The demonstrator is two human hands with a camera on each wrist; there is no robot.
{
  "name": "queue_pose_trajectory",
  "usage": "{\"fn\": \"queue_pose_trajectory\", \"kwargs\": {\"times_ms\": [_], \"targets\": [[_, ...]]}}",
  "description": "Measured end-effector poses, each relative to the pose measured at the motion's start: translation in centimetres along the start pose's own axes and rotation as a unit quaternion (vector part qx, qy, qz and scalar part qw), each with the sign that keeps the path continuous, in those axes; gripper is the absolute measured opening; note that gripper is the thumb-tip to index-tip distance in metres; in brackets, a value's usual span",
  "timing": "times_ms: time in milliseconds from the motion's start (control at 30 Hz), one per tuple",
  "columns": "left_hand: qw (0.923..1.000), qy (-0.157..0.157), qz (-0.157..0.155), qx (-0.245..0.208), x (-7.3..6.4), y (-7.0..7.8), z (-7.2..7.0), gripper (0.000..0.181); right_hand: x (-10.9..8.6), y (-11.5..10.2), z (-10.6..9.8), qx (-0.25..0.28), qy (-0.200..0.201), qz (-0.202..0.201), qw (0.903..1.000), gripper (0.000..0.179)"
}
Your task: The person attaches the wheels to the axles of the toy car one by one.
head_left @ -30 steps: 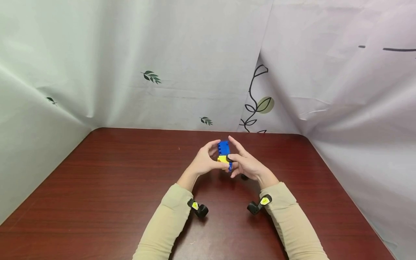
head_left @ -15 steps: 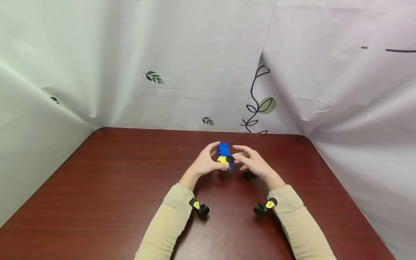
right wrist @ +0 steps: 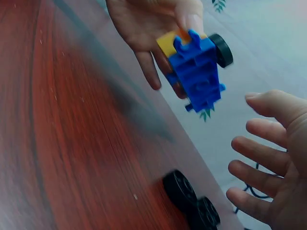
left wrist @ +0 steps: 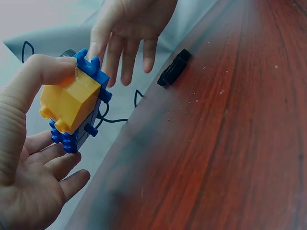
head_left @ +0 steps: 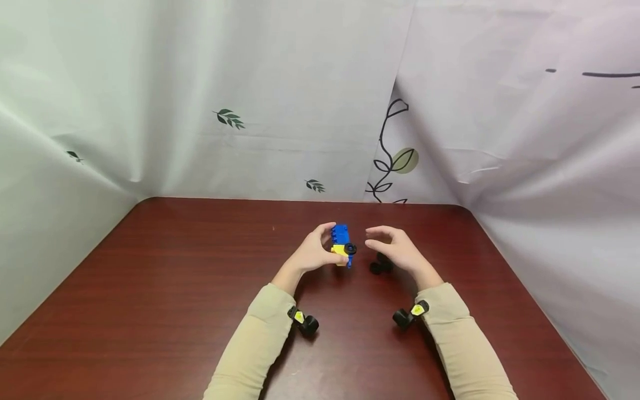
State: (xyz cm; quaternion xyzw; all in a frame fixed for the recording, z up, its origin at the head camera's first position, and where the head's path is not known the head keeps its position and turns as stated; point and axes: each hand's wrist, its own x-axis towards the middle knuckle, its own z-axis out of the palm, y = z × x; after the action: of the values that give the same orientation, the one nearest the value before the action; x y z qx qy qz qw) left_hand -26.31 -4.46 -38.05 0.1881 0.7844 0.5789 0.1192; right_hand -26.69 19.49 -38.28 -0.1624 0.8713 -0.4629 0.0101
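Between thumb and fingers, my left hand (head_left: 312, 251) holds a small toy vehicle (head_left: 340, 235) above the table. It has a blue base (right wrist: 196, 79) with side pegs and a yellow block (left wrist: 72, 100) under my thumb. One black wheel (right wrist: 221, 50) sits on a side of the base; other pegs on it are bare. To the right, my right hand (head_left: 397, 248) hovers apart from the toy, its fingers spread and holding nothing. Loose black wheels (right wrist: 180, 191) lie on the table below that hand, partly hidden by it in the head view.
The dark red wooden table (head_left: 165, 289) reaches back to a pale printed curtain (head_left: 280, 100) hanging behind and along both sides. A small black camera is strapped to each wrist.
My right hand has let go of the black wheel on the toy and drawn back to the right. My left hand keeps hold of the toy and has lowered slightly.
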Motion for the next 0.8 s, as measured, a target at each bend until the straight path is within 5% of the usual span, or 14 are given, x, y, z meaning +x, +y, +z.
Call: {"fn": "queue_pose_trajectory", "kwargs": {"times_ms": [133, 433, 800], "targets": [[0.9999, 0.002, -0.009, 0.009, -0.3, 0.2, -0.1, 0.093, 0.3, 1.6, -0.4, -0.018, -0.009, 0.0, 0.9998, 0.045], [0.9997, 0.015, -0.015, 0.014, 1.4, -3.1, 0.4, 0.097, -0.7, 3.1, -1.0, -0.014, -0.048, 0.014, 0.9987, 0.041], [0.9992, 0.036, -0.007, 0.015, 1.2, -2.9, 0.4, 0.094, -1.3, 3.5, -0.8, -0.009, -0.068, 0.011, 0.9976, 0.041]]}}
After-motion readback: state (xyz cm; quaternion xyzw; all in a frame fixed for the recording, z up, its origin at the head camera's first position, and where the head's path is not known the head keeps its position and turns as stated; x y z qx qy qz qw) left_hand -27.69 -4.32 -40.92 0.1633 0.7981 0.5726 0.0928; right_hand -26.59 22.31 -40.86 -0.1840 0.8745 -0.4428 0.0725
